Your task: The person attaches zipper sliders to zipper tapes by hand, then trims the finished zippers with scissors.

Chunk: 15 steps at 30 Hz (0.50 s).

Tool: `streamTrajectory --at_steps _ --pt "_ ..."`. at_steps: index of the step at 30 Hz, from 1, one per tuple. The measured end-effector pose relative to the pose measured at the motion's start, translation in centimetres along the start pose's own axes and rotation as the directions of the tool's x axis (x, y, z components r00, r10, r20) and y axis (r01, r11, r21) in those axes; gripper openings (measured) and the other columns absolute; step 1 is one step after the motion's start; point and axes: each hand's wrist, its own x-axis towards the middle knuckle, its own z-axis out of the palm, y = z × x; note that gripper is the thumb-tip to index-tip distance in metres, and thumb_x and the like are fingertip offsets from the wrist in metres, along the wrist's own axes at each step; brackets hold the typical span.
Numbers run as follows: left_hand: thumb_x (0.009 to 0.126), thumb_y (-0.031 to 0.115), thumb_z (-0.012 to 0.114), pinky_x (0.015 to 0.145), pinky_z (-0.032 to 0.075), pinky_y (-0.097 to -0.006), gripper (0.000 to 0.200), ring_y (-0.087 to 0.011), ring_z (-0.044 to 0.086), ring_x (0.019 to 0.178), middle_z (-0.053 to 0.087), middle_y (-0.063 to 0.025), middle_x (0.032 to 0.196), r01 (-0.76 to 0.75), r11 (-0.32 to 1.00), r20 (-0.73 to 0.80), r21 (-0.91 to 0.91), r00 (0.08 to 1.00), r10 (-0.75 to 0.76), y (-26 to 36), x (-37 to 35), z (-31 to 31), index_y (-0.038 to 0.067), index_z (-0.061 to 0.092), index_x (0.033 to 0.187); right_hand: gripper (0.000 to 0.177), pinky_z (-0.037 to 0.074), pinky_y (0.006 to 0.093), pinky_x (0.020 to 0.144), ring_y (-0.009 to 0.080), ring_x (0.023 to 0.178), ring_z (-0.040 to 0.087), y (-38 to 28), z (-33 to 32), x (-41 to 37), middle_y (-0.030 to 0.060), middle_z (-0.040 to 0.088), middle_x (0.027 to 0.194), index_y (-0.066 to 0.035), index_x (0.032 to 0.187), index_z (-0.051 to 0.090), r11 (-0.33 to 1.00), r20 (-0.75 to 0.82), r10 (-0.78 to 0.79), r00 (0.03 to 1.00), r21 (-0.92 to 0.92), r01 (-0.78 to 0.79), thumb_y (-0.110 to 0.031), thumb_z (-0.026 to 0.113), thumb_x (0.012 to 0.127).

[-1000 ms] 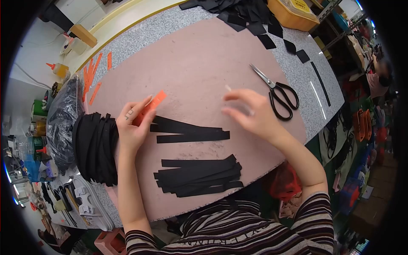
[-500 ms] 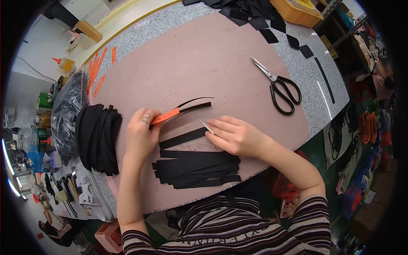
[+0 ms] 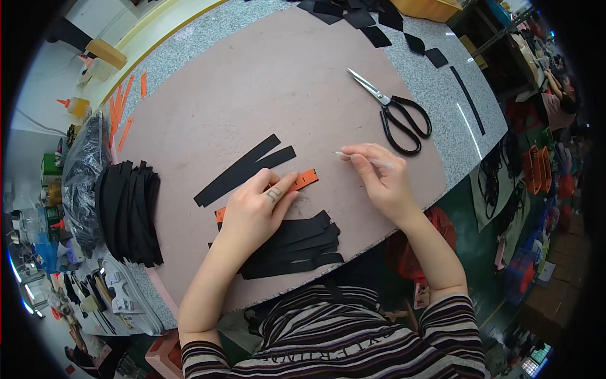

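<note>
My left hand (image 3: pixel 252 205) presses an orange strip template (image 3: pixel 307 179) with dark marks flat on the mat, fingers together over its middle. A black edge shows beneath the template, so a black strip seems to lie under it. Between the thumb and fingers of my right hand (image 3: pixel 384 183) is a thin pale pen (image 3: pixel 341 153), held above the mat to the right of the template. Two black strips (image 3: pixel 237 172) lie beyond my left hand. Nearer my body is a stack of black strips (image 3: pixel 303 235), partly hidden by my left hand and forearm.
Black-handled scissors (image 3: pixel 402 123) lie on the pink mat (image 3: pixel 252 82) at right. A thick bundle of black strips (image 3: pixel 129 211) and a plastic bag (image 3: pixel 87 183) are at left. Orange strips (image 3: pixel 121 107) lie behind them. Black diamond pieces (image 3: pixel 377 36) line the far edge.
My left hand has brought the orange template down from the air onto the mat beside the stack. Two black strips now lie beyond it. My right hand has moved right and away, still holding the pen.
</note>
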Motion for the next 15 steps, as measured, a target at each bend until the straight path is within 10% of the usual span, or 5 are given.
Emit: streamTrajectory --at_steps 15 --pt "0.084 0.008 0.082 0.060 0.052 -0.0328 0.026 -0.0207 0.063 0.067 0.063 -0.0061 0.084 -0.035 0.999 -0.004 -0.037 0.999 0.034 -0.8 0.3 0.8 0.006 0.080 0.110 0.018 0.050 0.0426 0.069 0.0337 0.074 0.062 -0.8 3.9 1.6 0.0128 0.066 0.079 -0.003 0.088 0.066 0.961 0.203 -0.267 0.942 -0.018 0.276 -0.017 0.067 0.098"
